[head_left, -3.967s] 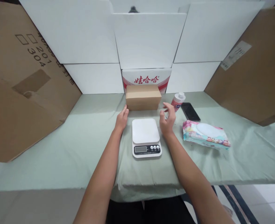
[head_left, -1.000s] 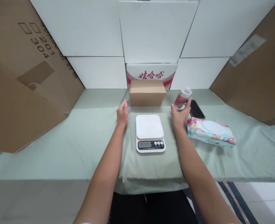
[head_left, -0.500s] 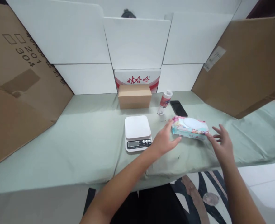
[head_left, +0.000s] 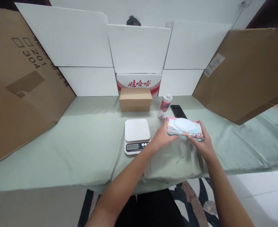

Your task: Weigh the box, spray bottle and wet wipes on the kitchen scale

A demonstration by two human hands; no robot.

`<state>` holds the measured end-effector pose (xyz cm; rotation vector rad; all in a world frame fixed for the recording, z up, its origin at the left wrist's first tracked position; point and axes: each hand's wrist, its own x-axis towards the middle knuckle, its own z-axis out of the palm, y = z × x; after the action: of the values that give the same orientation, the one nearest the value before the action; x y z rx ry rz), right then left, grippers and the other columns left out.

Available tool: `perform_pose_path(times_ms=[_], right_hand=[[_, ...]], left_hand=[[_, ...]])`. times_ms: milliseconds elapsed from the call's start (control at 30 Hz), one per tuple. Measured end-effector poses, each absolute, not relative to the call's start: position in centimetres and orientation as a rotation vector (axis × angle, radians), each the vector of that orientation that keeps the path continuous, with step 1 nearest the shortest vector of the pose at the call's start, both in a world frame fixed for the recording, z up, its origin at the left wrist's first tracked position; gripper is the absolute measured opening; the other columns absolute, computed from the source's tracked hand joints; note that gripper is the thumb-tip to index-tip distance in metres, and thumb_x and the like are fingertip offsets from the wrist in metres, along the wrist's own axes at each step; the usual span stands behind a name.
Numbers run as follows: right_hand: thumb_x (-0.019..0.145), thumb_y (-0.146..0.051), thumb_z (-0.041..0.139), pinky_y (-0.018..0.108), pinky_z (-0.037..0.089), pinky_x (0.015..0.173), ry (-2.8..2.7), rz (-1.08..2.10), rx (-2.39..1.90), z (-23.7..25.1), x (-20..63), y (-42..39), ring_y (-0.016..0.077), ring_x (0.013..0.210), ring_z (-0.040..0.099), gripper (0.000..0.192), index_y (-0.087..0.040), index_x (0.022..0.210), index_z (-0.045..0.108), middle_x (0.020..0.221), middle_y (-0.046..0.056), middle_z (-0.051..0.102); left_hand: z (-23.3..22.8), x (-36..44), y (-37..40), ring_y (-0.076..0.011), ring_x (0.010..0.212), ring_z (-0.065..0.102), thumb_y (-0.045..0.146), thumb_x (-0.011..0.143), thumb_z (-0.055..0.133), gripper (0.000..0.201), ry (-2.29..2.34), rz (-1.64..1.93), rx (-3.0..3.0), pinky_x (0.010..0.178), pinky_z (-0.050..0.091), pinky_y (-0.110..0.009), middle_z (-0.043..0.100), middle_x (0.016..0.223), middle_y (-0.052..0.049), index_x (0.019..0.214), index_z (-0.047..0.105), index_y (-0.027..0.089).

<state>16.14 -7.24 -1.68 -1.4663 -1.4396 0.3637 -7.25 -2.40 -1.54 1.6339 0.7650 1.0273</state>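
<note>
Both hands are now closing on the wipes pack (head_left: pixel 184 128), lifted slightly since a moment ago: left hand (head_left: pixel 163 138) gripping its 9 o'clock end, right hand (head_left: pixel 203 145) its 3 o'clock end. Green cloth (head_left: pixel 82 138) is covering the table; scale (head_left: pixel 137 135) is sitting at 9 o'clock, cardboard walls (head_left: pixel 242 72) are enclosing everything.

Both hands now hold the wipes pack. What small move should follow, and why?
Probably carry the wipes pack leftward and set it flat on the scale. The left hand and right hand grip its two ends and seem to hold it just above the cloth; the scale's white plate sits bare right beside it, display facing the person.
</note>
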Motion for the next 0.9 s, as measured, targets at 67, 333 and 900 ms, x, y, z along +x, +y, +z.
perform_pose_path(times_ms=[67, 333, 900], right_hand=[[0.070, -0.064, 0.090, 0.057, 0.044, 0.125, -1.472, 0.351, -1.340, -0.4, 12.8, -6.1, 0.0405, 0.150, 0.052, 0.112, -0.021, 0.163, 0.045, 0.164, 0.018, 0.050], [0.072, -0.068, 0.088, 0.051, 0.044, 0.126, -1.613, 0.573, -0.956, -0.2, -1.5, 0.1, 0.0379, 0.154, 0.047, 0.113, -0.021, 0.164, 0.042, 0.166, 0.018, 0.047], [0.090, -0.079, 0.058, 0.032, 0.053, 0.057, -1.469, 0.615, -0.980, -2.5, -1.3, -0.5, 0.0151, 0.066, 0.064, 0.084, -0.027, 0.155, 0.053, 0.143, 0.016, 0.067]], left_hand=[[0.7, -10.9, -3.0, -0.0362, 0.135, 0.065, 0.050, 0.072, 0.091, 0.113, 0.943, 1.114, 1.626, 0.116, 0.053, -0.053, 0.066, 0.147, -0.016, 0.166, 0.031, 0.026], [1.2, -23.8, -3.9, -0.0302, 0.136, 0.066, 0.051, 0.076, 0.087, 0.103, 1.324, 1.376, 1.576, 0.115, 0.055, -0.043, 0.067, 0.148, -0.010, 0.164, 0.038, 0.027], [-3.9, -26.4, -4.7, -0.0340, 0.162, 0.034, 0.075, 0.075, 0.079, 0.109, 1.203, 1.570, 1.352, 0.132, 0.037, -0.043, 0.037, 0.173, -0.018, 0.162, 0.039, 0.022]])
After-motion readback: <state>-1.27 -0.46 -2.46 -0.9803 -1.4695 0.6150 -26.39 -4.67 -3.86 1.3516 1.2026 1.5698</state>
